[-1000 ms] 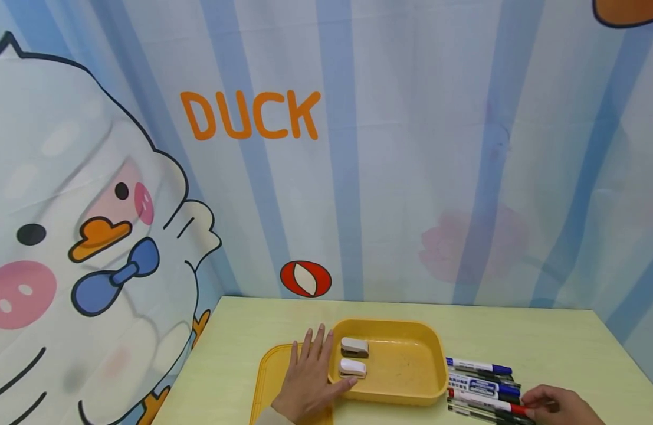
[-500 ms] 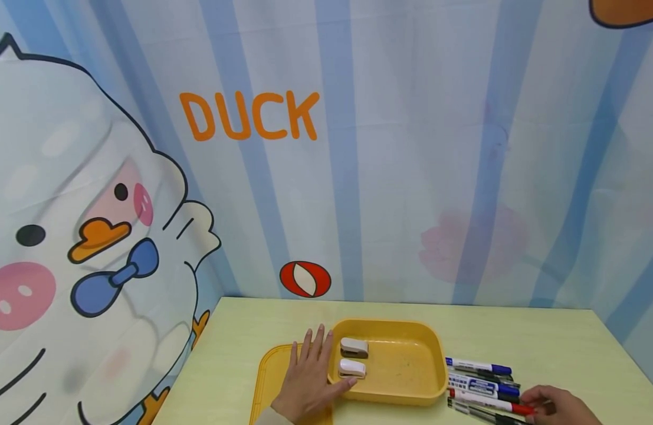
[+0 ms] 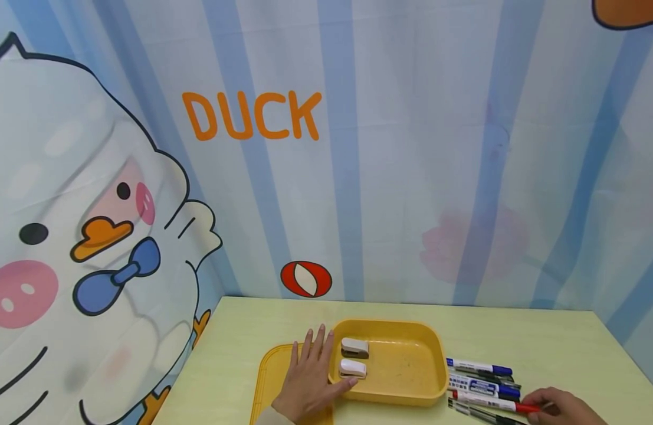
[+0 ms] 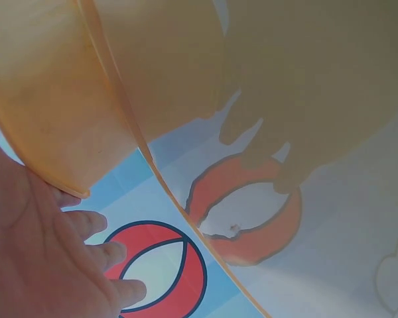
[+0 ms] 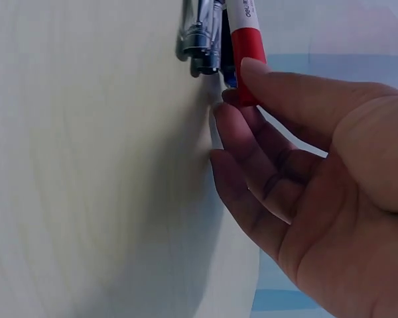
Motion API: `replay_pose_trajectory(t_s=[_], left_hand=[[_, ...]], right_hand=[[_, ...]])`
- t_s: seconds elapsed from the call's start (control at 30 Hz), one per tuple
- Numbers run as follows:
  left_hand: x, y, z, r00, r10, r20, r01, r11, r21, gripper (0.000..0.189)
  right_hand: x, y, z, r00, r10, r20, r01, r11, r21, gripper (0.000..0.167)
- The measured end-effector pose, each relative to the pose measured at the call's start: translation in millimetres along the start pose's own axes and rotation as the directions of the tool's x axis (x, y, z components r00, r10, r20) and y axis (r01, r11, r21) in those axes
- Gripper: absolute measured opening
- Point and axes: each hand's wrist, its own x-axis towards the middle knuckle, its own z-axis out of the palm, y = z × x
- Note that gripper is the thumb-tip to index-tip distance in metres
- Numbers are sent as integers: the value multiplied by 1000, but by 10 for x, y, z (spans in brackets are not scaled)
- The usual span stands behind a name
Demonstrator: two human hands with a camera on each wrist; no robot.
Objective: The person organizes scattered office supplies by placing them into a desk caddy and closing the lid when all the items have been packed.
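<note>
My right hand point(image 3: 562, 407) pinches the red cap end of a white marker point(image 3: 485, 401) between thumb and fingers. In the right wrist view, the thumb lies on the marker's red cap point(image 5: 249, 46), while the other fingers curve below. Beside it lie a clear-bodied pen point(image 3: 477, 412) and several blue and black pens and markers, among them a thick blue-capped marker point(image 3: 480, 386). My left hand point(image 3: 311, 375) lies with fingers straight and spread against the left side of a yellow tray point(image 3: 411, 398). Two small white staplers, one nearer point(image 3: 353, 368) and one farther point(image 3: 354, 347), sit in the tray's left part.
A flat yellow lid-like piece point(image 3: 268, 372) lies partly under the left hand. Behind the pale table point(image 3: 549, 336) hangs a striped blue curtain point(image 3: 400, 177) with a printed duck. Another blue-capped marker point(image 3: 480, 366) lies at the back of the pen row.
The right hand has taken hold of the red-capped marker, which has shifted slightly to the right and away from the clear-bodied pen. The left hand has stayed in place.
</note>
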Motion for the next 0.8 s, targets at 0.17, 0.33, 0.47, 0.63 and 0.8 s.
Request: replay_pose_trajectory(t_s=[0.17,0.33,0.47,0.63,0.8], left_hand=[[-10,-1,-1,1000,5,-5,-5,1000,-5,102],[-11,-1,-6,1000,9,-9,-9,1000,-1,102],[-10,0,-4,1000,11,-12,-11,1000,3,102],[-17,-3,8,1000,4,-17,-4,1000,-5,102],[-17,6,1,1000,3,-15,-3,1000,-11,102]], right_hand=[[-60,60,-73,992,-119,47,114,988,106,47],[-121,56,-103,992,-127,18,123,980,156,47],[-156,34,-87,996,-75,-39,81,983,164,51],[-189,7,-39,990,27,-138,3,977,214,54],[-220,32,-66,990,6,-140,32,962,271,53]])
